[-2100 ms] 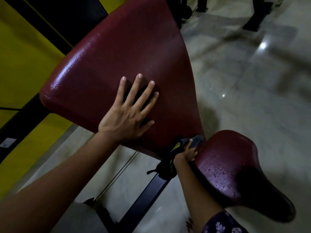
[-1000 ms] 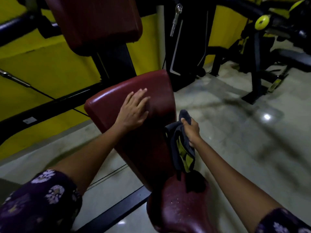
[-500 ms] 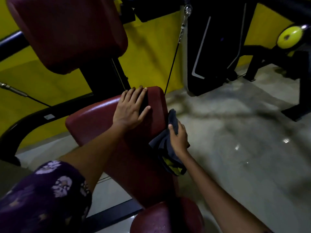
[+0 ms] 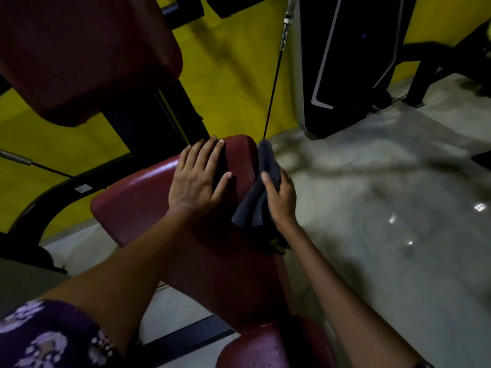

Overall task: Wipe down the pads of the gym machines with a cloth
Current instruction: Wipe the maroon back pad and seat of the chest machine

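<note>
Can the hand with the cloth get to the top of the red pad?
Probably yes. The right hand holds the cloth against the pad's right edge, near the top, with nothing between. The left hand lies flat beside it.

A dark cloth (image 4: 261,197) is held in the right hand (image 4: 281,200) against the right edge of the red back pad (image 4: 148,197). The left hand (image 4: 195,185) is laid flat on the pad's top, fingers straight. A cable (image 4: 273,83) is seen behind.
</note>
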